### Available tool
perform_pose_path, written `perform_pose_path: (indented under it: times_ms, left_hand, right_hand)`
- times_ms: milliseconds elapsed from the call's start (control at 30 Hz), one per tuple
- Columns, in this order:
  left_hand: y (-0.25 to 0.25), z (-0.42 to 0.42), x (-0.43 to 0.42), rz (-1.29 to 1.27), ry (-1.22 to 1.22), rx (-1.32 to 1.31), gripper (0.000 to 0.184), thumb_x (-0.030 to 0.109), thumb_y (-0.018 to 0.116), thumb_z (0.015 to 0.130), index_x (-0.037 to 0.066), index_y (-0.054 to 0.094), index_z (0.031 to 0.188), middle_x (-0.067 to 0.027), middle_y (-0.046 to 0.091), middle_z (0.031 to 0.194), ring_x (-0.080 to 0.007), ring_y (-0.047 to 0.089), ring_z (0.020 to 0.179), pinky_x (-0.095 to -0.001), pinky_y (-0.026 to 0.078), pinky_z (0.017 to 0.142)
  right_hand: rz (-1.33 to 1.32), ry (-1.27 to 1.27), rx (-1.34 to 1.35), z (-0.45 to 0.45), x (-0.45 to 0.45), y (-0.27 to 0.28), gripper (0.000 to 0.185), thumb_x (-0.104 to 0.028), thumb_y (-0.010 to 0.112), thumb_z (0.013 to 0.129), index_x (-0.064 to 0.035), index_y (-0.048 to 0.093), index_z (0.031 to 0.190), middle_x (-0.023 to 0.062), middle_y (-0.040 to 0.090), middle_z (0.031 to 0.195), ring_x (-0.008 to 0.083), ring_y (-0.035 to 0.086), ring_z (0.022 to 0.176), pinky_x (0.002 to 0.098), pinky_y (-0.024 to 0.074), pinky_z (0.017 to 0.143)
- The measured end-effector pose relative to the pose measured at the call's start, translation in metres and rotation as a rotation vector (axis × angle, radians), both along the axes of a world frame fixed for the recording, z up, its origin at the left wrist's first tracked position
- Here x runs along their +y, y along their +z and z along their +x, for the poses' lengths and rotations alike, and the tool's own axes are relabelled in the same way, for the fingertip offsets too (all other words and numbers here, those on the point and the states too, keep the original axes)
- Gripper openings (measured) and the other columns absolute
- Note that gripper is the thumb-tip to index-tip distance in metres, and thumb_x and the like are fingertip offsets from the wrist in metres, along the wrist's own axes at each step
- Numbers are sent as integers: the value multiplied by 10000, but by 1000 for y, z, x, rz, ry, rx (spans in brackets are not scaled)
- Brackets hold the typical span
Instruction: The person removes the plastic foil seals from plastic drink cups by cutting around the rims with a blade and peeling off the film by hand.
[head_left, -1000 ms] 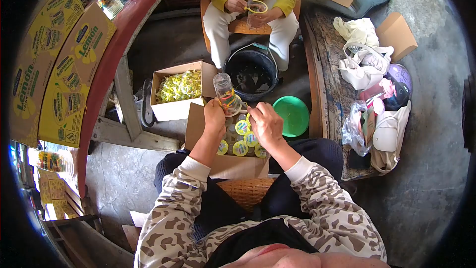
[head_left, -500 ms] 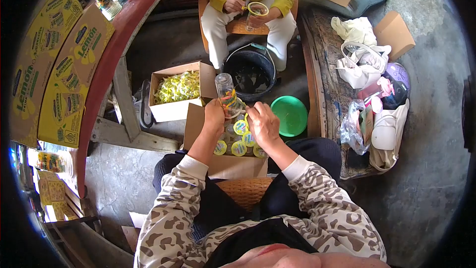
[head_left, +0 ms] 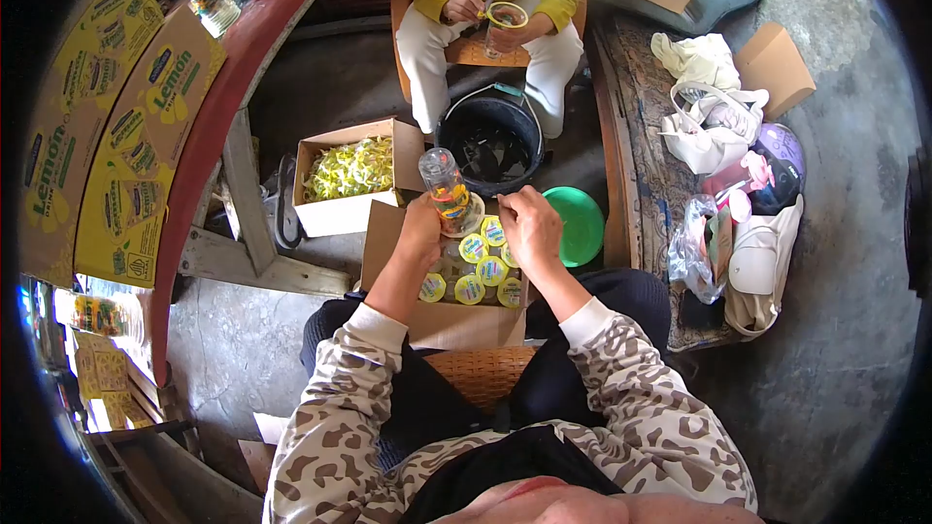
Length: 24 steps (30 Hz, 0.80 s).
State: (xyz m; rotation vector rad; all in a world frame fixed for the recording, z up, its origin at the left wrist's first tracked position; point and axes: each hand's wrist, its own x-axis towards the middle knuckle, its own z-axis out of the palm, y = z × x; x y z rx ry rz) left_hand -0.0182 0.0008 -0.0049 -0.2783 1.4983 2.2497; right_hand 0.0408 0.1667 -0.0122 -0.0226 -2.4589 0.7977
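My left hand is wrapped round a clear plastic cup with a coloured print, tilted over the near cardboard box. Inside that box stand several cups with yellow-rimmed printed lids. My right hand is beside the cup, over the right side of the box, its fingers pinched together; what they hold, if anything, is too small to make out.
A box of yellow strips, a black bucket and a green basin surround the near box. Opposite sits a person holding a yellow-rimmed cup. Lemon cartons stand left; bags lie on the right bench.
My right hand has moved up and to the right, away from the cup's rim. More of the lidded cups shows between my hands. My left hand still holds the cup.
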Motion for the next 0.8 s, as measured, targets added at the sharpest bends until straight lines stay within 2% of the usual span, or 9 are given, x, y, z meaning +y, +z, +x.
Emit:
perform_pose_path:
  times_ms: [100,233,300,333,400,433,500,633,800]
  left_hand:
    - [8,1,-5,-62,43,-8,244,100,412,1016,44,648,1028,-26,651,789,-76,508,542,-247,376,472]
    - [-9,-6,-14,-44,8,-3,210,95,439,1009,49,639,1054,-28,664,825,-85,549,599,-257,392,496]
    - [-7,-5,-12,-15,8,24,185,181,481,1007,59,618,1029,-20,625,874,-107,580,712,-261,460,596]
    - [-12,-7,-14,-17,5,25,185,181,481,1007,59,618,1029,-20,625,874,-107,580,712,-261,460,596]
    - [-21,-10,-19,63,-74,142,203,212,519,1019,63,610,1121,-38,642,961,-141,636,855,-292,530,710]
    - [-22,-8,-19,63,-76,144,203,212,519,1019,63,610,1121,-38,642,961,-141,636,855,-292,530,710]
    - [-21,-3,-19,63,-14,86,267,240,622,984,86,580,1198,-45,656,1056,-154,667,934,-281,542,793]
    - [-10,2,-16,147,-74,247,397,353,654,974,44,566,1208,-45,653,1069,-138,657,946,-283,536,831]
    - [-2,-10,-21,54,-216,164,367,391,661,963,52,632,1099,-19,673,966,-115,652,847,-261,531,776]
  right_hand:
    - [1,56,39,11,-3,13,89,-51,731,784,-92,675,839,65,579,796,269,623,759,417,487,629]
    - [38,102,90,19,-7,22,104,-48,739,777,-98,670,838,29,550,770,232,599,729,385,486,607]
    - [56,111,108,20,-7,25,109,-43,739,773,-100,673,839,24,551,769,226,596,725,378,487,603]
    - [77,117,129,20,-7,27,114,-39,738,770,-102,675,839,20,551,768,220,593,720,370,488,599]
    - [64,104,145,20,-5,33,111,-42,743,767,-103,677,832,18,553,766,215,592,716,366,487,597]
    - [51,95,159,20,-4,36,108,-46,748,765,-104,679,825,16,555,763,211,591,712,361,487,594]
    - [55,75,172,19,0,39,105,-53,753,764,-106,684,823,12,556,761,207,590,713,356,485,591]
    - [113,96,201,20,7,43,117,-67,764,752,-116,707,843,3,560,759,193,589,718,342,482,585]
    - [173,154,209,21,7,48,135,-70,763,749,-116,712,865,-3,556,760,186,583,721,336,487,601]
